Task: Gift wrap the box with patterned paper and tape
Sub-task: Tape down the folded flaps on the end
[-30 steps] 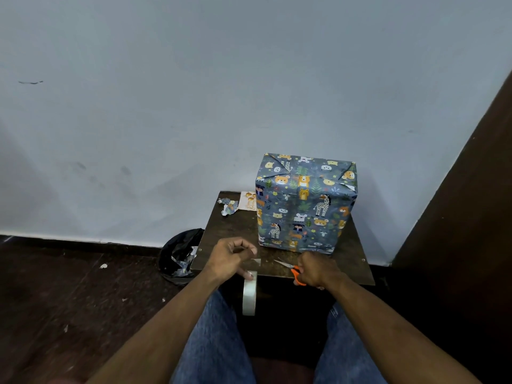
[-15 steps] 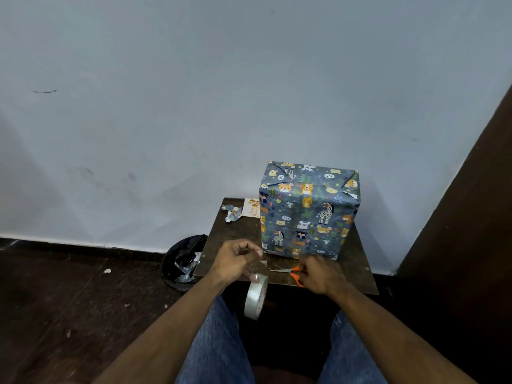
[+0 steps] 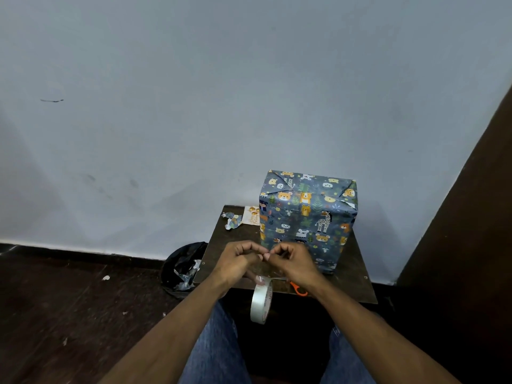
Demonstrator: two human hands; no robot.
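The box [image 3: 307, 217], wrapped in blue animal-print paper, stands upright on the small dark table [image 3: 357, 275]. Just in front of it my left hand [image 3: 238, 261] and my right hand [image 3: 295, 261] meet fingertip to fingertip, pinching a small strip of clear tape that barely shows. The white tape roll [image 3: 261, 300] hangs from the lower fingers of my left hand, below the table's front edge. The orange-handled scissors [image 3: 299, 291] lie on the table's front edge, partly hidden under my right wrist.
A crumpled scrap of wrapping paper [image 3: 232, 219] and a small card [image 3: 250, 216] lie at the table's back left. A black bin [image 3: 180, 270] with paper scraps stands on the floor to the left. The wall is close behind, with a dark panel at the right.
My right hand has let go of the scissors, which now lie on the table. It has moved up and left to meet my left hand at the tape strip.
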